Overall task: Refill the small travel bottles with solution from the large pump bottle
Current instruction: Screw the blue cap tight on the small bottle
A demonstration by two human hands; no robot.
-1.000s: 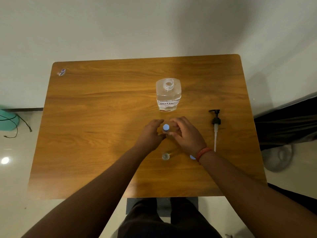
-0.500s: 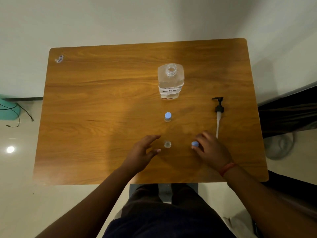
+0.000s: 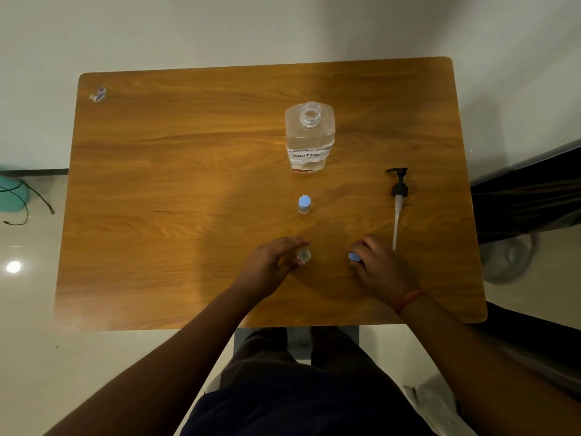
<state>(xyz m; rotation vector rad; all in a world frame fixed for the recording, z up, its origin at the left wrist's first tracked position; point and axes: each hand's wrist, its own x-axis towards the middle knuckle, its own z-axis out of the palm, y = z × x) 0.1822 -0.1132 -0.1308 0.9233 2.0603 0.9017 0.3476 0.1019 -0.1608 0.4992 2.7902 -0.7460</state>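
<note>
Clear, uncapped small travel bottle (image 3: 304, 255) stands upright, mouth up, the left hand (image 3: 273, 266) curled around it. Right hand (image 3: 379, 268) pinches a blue round cap (image 3: 354, 257). Black pump head (image 3: 398, 196) lies lengthwise, tube pointing near.

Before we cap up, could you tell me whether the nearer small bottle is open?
Open: the nearer small bottle shows a bare mouth; its blue cap is at the right hand.

Capped travel bottle (image 3: 304, 204) upright; uncapped one (image 3: 303, 255) nearer; pump bottle (image 3: 309, 138) open.
</note>
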